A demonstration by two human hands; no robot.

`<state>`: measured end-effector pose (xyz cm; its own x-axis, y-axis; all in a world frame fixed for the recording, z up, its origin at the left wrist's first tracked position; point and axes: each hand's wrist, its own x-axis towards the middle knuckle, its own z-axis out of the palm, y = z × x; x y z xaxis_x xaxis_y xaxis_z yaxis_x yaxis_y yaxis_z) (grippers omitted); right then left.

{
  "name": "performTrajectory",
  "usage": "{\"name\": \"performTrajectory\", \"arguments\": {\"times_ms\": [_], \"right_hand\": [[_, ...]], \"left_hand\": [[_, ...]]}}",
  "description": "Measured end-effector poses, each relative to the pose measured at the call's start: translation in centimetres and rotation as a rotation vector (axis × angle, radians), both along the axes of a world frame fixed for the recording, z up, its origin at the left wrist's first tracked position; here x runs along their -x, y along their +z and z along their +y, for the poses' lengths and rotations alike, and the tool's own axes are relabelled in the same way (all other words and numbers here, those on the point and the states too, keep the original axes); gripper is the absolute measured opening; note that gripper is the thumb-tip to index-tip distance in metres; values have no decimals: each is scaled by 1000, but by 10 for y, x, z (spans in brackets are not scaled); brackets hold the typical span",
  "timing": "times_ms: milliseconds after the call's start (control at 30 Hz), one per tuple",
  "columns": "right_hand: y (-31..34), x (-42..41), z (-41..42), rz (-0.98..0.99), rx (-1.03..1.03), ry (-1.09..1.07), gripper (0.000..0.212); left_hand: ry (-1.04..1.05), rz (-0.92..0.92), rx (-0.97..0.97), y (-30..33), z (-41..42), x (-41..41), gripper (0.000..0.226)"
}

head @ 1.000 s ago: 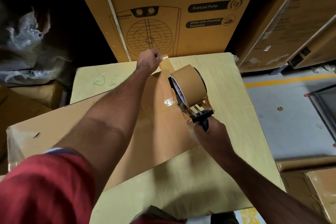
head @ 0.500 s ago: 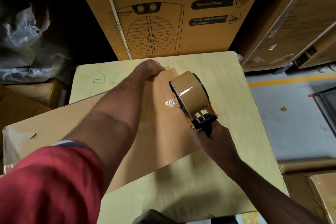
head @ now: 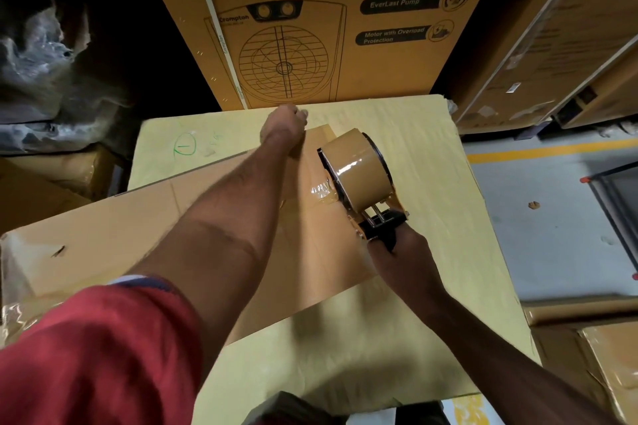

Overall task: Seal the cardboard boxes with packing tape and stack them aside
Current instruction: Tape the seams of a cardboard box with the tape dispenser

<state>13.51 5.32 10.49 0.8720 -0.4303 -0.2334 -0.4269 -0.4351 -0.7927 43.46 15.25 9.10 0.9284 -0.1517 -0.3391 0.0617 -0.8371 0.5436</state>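
A flattened box (head: 145,235) is lying on the counter (head: 431,148), a tape dispenser (head: 359,179) sitting on its right end, with a tall carton (head: 310,28) standing behind and more cartons (head: 552,45) stacked to the right.

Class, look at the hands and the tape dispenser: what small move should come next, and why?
Probably draw the tape dispenser back toward the body. The left hand presses the tape's end at the far edge of the cardboard box, while the right hand grips the handle with only a short strip laid.
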Motion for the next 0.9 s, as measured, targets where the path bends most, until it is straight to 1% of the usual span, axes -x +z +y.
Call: {"name": "performTrajectory", "arguments": {"times_ms": [33, 100, 167, 233, 300, 367, 500, 600, 700, 833, 900], "right_hand": [[0, 0, 1, 8, -21, -15, 8], [0, 2, 2, 23, -38, -42, 18], [4, 3, 4, 23, -40, -54, 29], [9, 0, 6, 23, -42, -52, 37], [9, -4, 7, 40, -38, -56, 35], [8, -6, 6, 64, -21, -60, 27], [6, -2, 8, 91, 3, -41, 20], [10, 20, 9, 87, 10, -35, 20], [13, 63, 6, 121, 31, -19, 12], [11, 93, 6, 128, 28, -6, 26], [8, 97, 4, 138, 40, 15, 21]], "left_hand": [[-30, -114, 43, 3, 1, 9, 38], [-148, -223, 2, 5, 8, 29, 40], [-249, -224, -129, 6, 12, 42, 41], [-211, -185, -239, 7, 10, 50, 52], [-146, -143, -286, 9, 2, 56, 55], [-111, -89, -334, 9, -1, 56, 54], [-73, -46, -354, 9, -3, 52, 55], [-65, -35, -375, 6, -2, 52, 66], [-63, -38, -395, 6, -4, 51, 77], [-32, -43, -426, 11, -7, 58, 79], [-13, -54, -407, 15, -9, 76, 79]]}}
